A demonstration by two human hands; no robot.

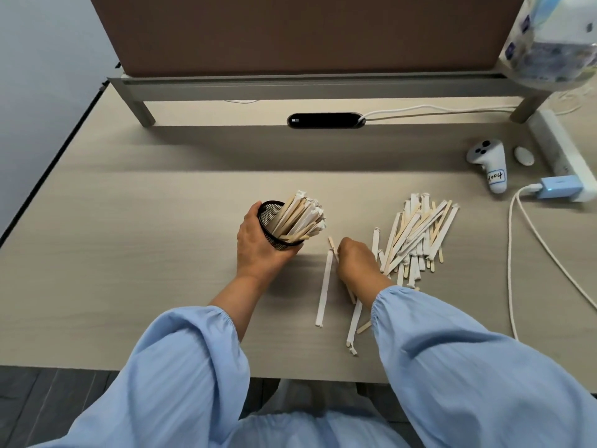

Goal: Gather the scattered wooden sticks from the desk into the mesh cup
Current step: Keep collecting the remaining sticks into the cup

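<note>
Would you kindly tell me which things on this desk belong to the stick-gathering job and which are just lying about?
Job: mesh cup, gripped by the left hand; gathered sticks; scattered sticks; right hand among them.
Lying about: controller, power strip, blue charger, white cable, plastic bag.

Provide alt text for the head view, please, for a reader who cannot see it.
A person's left hand grips a black mesh cup stuffed with sticks, while the right hand pinches one stick beside a loose pile on a pale desk.
</note>
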